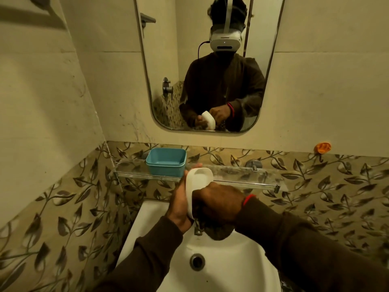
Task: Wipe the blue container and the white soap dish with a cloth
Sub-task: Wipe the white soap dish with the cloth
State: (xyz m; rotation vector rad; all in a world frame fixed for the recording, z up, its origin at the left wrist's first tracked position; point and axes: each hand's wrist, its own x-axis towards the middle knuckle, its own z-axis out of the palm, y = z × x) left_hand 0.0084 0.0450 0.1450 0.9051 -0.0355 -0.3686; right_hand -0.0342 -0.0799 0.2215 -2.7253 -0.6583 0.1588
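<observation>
1. The white soap dish [197, 184] is held upright on its edge above the sink [231, 260], its hollow side turned toward the right hand.
2. The grip of the left hand [179, 205] is wrapped around the back and lower edge of the dish, with the fingers curled behind it and one fingertip seen past its upper rim.
3. The grip of the right hand [219, 205] is closed into a fist on a dark cloth [219, 232], which is pressed against the lower inner side of the dish; a bunch of the cloth hangs out below the fist.
4. A tap spout [197, 228] is seen just below the two hands, partly hidden by them.
5. The blue container [166, 162] is left on the glass shelf [242, 175] behind the hands, upright and open at the top, touched by neither hand.
6. The same hold on the dish is repeated in the mirror [206, 81] above.
</observation>
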